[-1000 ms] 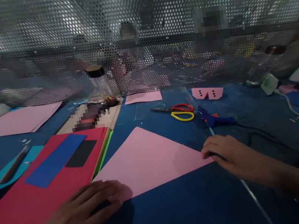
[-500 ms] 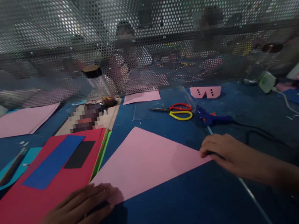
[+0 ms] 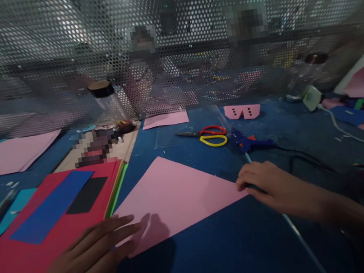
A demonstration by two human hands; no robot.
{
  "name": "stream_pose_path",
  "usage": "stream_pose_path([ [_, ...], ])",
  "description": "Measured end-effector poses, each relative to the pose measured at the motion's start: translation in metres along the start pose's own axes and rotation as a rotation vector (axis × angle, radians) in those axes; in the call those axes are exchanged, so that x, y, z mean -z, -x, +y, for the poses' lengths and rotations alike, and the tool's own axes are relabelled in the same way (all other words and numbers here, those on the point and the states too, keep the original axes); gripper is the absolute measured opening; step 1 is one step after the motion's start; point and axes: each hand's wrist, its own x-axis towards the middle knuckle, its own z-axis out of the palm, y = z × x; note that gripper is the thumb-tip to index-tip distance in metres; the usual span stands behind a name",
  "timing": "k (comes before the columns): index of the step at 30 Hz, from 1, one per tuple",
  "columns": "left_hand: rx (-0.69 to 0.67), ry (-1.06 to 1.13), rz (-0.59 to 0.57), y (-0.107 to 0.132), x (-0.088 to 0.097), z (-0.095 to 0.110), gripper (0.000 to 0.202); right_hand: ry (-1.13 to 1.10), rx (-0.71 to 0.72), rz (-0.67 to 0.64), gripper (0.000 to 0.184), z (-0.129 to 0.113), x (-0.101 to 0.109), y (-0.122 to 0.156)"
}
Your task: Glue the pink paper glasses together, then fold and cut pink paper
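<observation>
A pink sheet of paper (image 3: 173, 197), folded into a triangle, lies on the blue table in front of me. My left hand (image 3: 99, 249) hovers over its left corner with fingers stretched and slightly apart, casting a shadow on the pink surface; nothing is in it. At the opposite corner my right hand (image 3: 264, 183) has its fingers and thumb closed on the paper's tip. Just beyond that hand rests a blue glue gun (image 3: 249, 141) with a clear glue stick (image 3: 299, 233) running back under my wrist. Scissors (image 3: 207, 136) with one red and one yellow handle lie behind the triangle.
Red paper sheets (image 3: 56, 191) at left carry a blue strip (image 3: 52, 206) and a black piece (image 3: 87, 195). A glass jar (image 3: 111, 106) stands before the perforated metal screen (image 3: 177, 14). A cut pink piece (image 3: 242, 111) lies behind the glue gun. Paper scraps and a white cable (image 3: 345, 130) lie at right.
My left hand has lifted off the pink paper's left corner and its fingers have spread. The right hand still holds the other corner. The camera view has turned slightly right.
</observation>
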Motion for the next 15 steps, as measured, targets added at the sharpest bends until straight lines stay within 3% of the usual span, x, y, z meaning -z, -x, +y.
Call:
stream_pose_path([
  [3,-0.070,0.034,-0.114,-0.035,-0.008,0.009,0.039,0.004,-0.027,0.021,0.020,-0.008,0.002,-0.001],
  [7,-0.183,0.155,-0.176,-0.069,-0.018,0.017,0.037,-0.043,-0.048,0.098,0.010,-0.028,-0.002,-0.009],
  [11,-0.187,0.199,-0.199,-0.076,-0.027,0.018,0.036,-0.180,0.023,0.076,0.007,-0.053,-0.017,-0.025],
  [15,-0.191,0.235,-0.141,-0.070,-0.038,0.015,0.038,-0.146,0.069,0.103,0.011,-0.069,-0.035,-0.042],
])
